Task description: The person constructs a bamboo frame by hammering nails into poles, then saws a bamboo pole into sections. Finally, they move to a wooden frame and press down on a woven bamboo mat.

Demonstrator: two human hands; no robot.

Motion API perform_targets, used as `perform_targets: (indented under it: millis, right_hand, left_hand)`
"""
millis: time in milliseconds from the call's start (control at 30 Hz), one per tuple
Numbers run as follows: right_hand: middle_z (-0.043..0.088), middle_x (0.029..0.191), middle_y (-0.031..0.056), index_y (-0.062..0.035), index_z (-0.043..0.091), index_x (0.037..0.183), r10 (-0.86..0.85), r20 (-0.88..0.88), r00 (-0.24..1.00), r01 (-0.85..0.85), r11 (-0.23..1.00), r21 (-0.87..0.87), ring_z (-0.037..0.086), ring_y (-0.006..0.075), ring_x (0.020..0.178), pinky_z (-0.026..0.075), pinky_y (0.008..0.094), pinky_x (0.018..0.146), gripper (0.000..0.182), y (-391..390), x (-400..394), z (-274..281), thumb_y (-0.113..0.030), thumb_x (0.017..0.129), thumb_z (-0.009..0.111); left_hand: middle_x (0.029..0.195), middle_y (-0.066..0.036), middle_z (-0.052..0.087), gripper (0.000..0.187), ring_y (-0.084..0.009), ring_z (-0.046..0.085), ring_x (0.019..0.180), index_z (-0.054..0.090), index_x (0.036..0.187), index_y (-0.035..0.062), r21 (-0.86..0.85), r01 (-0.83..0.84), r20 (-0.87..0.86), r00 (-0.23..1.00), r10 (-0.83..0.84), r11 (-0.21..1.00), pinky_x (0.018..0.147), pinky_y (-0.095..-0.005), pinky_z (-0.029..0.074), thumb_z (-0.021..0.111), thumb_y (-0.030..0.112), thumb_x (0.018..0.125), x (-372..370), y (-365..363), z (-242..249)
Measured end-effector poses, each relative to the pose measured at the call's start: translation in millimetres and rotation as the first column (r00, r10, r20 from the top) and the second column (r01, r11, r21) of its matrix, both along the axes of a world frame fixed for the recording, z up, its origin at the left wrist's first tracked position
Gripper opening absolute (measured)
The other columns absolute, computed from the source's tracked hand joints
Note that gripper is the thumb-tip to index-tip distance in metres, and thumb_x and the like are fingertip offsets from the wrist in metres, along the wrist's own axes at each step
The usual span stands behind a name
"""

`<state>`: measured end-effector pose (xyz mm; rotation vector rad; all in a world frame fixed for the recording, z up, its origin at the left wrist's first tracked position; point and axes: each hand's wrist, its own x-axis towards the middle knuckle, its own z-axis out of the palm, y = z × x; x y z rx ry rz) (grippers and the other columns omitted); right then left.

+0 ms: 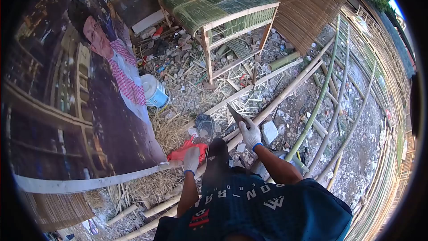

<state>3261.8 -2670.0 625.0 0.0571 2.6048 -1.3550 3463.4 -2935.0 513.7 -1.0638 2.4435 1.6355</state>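
My right hand [250,134], in a white glove with a blue cuff, is closed around the handle of a large knife [235,114]. The broad blade points forward and slightly left. My left hand [191,159], gloved the same way, is closed on a crumpled red plastic bag [177,153], with red showing on both sides of it; the fingertips are partly hidden. Long bamboo poles [281,100] run diagonally over the ground near my right hand. A dark, translucent bag-like lump [204,125] lies just ahead of my hands.
Ahead stands a wooden-framed bench [206,38] topped with green bamboo strips. A white bucket [154,91] sits beside a large printed banner [89,134] on the left. Rubble, straw [166,129] and bamboo offcuts cover the ground. More poles [327,85] lie to the right, near a white block [269,132].
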Motion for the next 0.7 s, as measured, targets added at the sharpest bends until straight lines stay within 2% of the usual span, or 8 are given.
perform_targets:
  millis: [167,233,300,367,467,567,667,700]
  right_hand:
    - [0.075,0.124,0.0252,-0.0044,0.065,0.142,-0.034,0.002,0.999,0.034,0.999,-0.035,0.072,0.036,0.118,0.054,0.0423,0.103,0.058,-11.6,-54.5,-15.0,-0.046,0.101,0.066]
    - [0.076,0.119,0.0228,-0.0021,0.064,0.142,-0.015,-0.031,0.999,0.015,1.0,-0.003,0.073,0.0345,0.114,0.054,0.0413,0.101,0.059,-14.7,-76.3,-18.4,-0.044,0.102,0.067]
    - [0.07,0.131,0.0283,-0.0033,0.066,0.14,-0.008,0.055,0.998,0.01,1.0,-0.026,0.066,0.0433,0.127,0.05,0.0465,0.11,0.061,-20.2,-103.5,-13.8,-0.049,0.1,0.066]
    - [0.073,0.126,0.0256,-0.0054,0.067,0.14,0.004,0.113,0.994,-0.007,1.0,0.024,0.069,0.0422,0.121,0.053,0.0468,0.106,0.061,-27.1,-136.8,-31.1,-0.05,0.098,0.067]
    - [0.079,0.112,0.017,-0.0065,0.068,0.139,0.075,0.107,0.991,-0.083,0.994,0.076,0.076,0.0289,0.106,0.057,0.0389,0.096,0.057,-47.3,-196.5,-42.2,-0.045,0.097,0.072]
    - [0.079,0.113,0.0154,-0.0089,0.066,0.142,0.147,0.147,0.978,-0.157,0.986,0.056,0.076,0.03,0.106,0.058,0.0398,0.094,0.057,-73.1,-255.6,-47.1,-0.045,0.098,0.071]
    - [0.078,0.117,0.0174,-0.0099,0.061,0.147,0.29,0.181,0.94,-0.308,0.948,0.078,0.075,0.0336,0.108,0.057,0.0428,0.096,0.059,-107.0,-322.5,-33.2,-0.046,0.1,0.067]
    - [0.077,0.119,0.0184,-0.0098,0.06,0.147,0.337,0.223,0.915,-0.368,0.923,0.11,0.074,0.0355,0.11,0.056,0.0443,0.097,0.06,-118.5,-340.3,-27.9,-0.046,0.1,0.066]
  left_hand:
    - [0.096,-0.009,0.075,0.04,-0.0223,0.071,0.091,0.068,0.117,-0.0011,0.11,0.021,0.193,0.98,-0.042,0.994,0.085,-0.039,0.056,0.058,0.036,0.106,-27.2,-8.9,-44.9]
    - [0.085,-0.007,0.072,0.036,-0.0234,0.071,0.083,0.065,0.099,0.0013,-0.404,0.645,0.369,0.763,-0.53,0.648,0.076,-0.0411,0.056,0.055,0.035,0.106,-7.3,-26.0,-88.3]
    - [0.076,-0.002,0.066,0.032,-0.0199,0.066,0.069,0.06,0.088,0.0076,-0.51,0.686,0.345,0.716,-0.607,0.519,0.061,-0.0389,0.052,0.056,0.035,0.105,29.1,-32.4,-145.7]
    - [0.076,-0.004,0.065,0.03,-0.0226,0.066,0.069,0.06,0.089,0.0076,-0.082,0.514,0.507,0.759,-0.409,0.854,0.062,-0.0412,0.052,0.058,0.033,0.104,23.3,-38.4,-136.4]
    - [0.076,-0.007,0.065,0.026,-0.0265,0.065,0.069,0.06,0.09,0.0076,0.012,0.389,0.611,0.726,-0.315,0.921,0.063,-0.0446,0.052,0.06,0.03,0.102,-41.0,-58.9,-131.8]
    - [0.076,-0.01,0.064,0.022,-0.0304,0.064,0.069,0.06,0.09,0.0076,-0.074,0.458,0.553,0.758,-0.346,0.886,0.064,-0.048,0.052,0.062,0.027,0.1,-123.9,-92.8,-143.0]
    - [0.076,-0.012,0.064,0.019,-0.0343,0.064,0.069,0.061,0.091,0.0076,-0.66,0.537,0.216,0.805,-0.553,0.524,0.065,-0.0514,0.052,0.064,0.024,0.098,-227.6,-116.7,-147.1]
    - [0.076,-0.013,0.064,0.018,-0.0356,0.064,0.069,0.061,0.091,0.0076,-0.681,0.478,0.144,0.83,-0.538,0.554,0.066,-0.0525,0.052,0.065,0.023,0.098,-273.7,-120.2,-137.9]
